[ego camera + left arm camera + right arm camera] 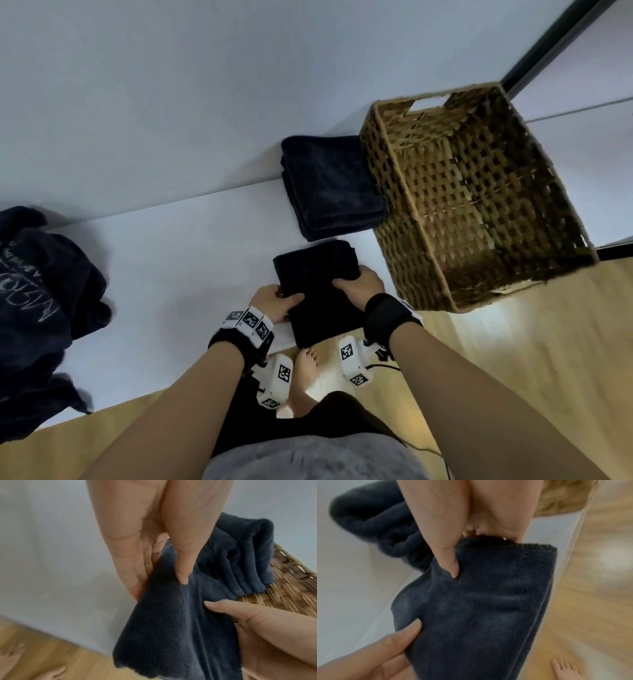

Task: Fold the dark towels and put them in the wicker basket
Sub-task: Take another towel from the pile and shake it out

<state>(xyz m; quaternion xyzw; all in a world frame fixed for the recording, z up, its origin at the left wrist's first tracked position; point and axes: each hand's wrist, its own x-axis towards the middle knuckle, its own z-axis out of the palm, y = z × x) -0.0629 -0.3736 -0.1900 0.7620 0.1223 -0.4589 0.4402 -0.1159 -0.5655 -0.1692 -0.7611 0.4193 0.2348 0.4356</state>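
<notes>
Both hands, left hand (274, 301) and right hand (359, 286), pinch a folded dark towel (318, 291) at the white table (171, 260) edge, beside the wicker basket (472, 205) and folded stack (330, 185)

1. Right hand (447, 524) pinched folded towel (479, 601), thumb on top.
2. Left hand (373, 654) gripped towel's near left edge.
3. Second towel (373, 524) behind, on white surface (342, 588).
4. Bare foot (565, 669) on wood floor (590, 601).
</notes>
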